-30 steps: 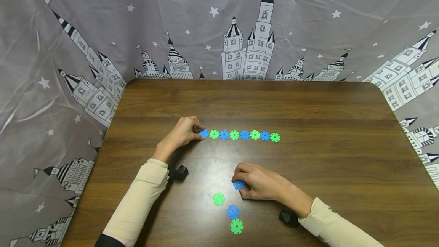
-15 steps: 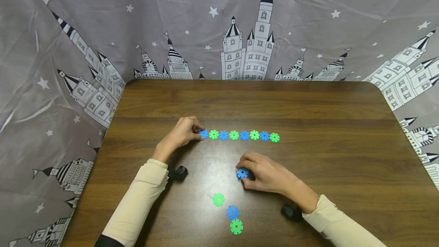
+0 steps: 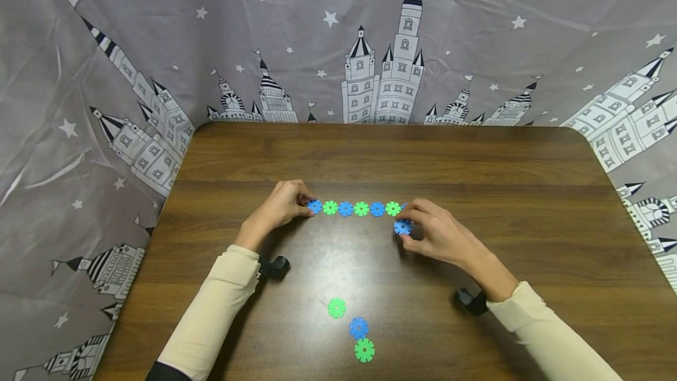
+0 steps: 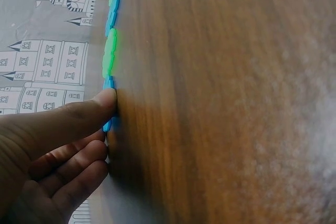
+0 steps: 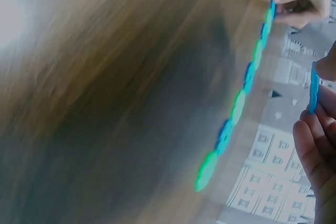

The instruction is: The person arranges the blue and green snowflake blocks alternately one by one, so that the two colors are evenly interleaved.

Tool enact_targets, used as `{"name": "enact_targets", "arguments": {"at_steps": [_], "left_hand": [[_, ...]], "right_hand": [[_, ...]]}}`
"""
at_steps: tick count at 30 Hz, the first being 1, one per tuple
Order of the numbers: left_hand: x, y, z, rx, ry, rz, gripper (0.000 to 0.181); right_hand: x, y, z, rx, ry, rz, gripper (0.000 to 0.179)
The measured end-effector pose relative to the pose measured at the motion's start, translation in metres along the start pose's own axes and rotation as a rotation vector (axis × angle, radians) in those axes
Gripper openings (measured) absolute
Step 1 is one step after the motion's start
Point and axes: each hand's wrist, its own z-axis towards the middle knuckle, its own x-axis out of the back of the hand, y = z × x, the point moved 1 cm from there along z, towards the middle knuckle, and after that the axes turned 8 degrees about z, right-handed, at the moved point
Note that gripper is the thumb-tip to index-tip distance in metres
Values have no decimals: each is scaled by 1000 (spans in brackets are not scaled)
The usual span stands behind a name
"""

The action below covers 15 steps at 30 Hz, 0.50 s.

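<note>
A row of notched plastic discs, alternating blue and green, runs across the table, edge to edge. At its left end my left hand point(image 3: 285, 201) pinches the last blue disc point(image 3: 315, 206) between thumb and fingers; the left wrist view shows the thumb point(image 4: 105, 99) over it. My right hand point(image 3: 436, 231) holds a loose blue disc point(image 3: 403, 227) by its edges, just in front of the row's right part. In the right wrist view this held disc point(image 5: 313, 88) stands apart from the row, whose end is a green disc point(image 5: 206, 171); the head view hides that end behind the hand.
Nearer the front of the wooden table point(image 3: 529, 193) lie a green disc point(image 3: 337, 308), a blue disc point(image 3: 358, 328) and another green disc point(image 3: 364, 350). A grey castle-print curtain point(image 3: 296, 28) hangs behind the table and at its sides.
My right hand has lifted the blue disc from the front group and carried it forward and right to the row. My left hand stays on the row's left end.
</note>
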Motion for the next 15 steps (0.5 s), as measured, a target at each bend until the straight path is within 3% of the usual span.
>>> {"name": "enact_targets", "arguments": {"at_steps": [15], "left_hand": [[0, 0, 0, 7, -12, 7, 27]], "right_hand": [[15, 40, -16, -86, 91, -62, 31]]}}
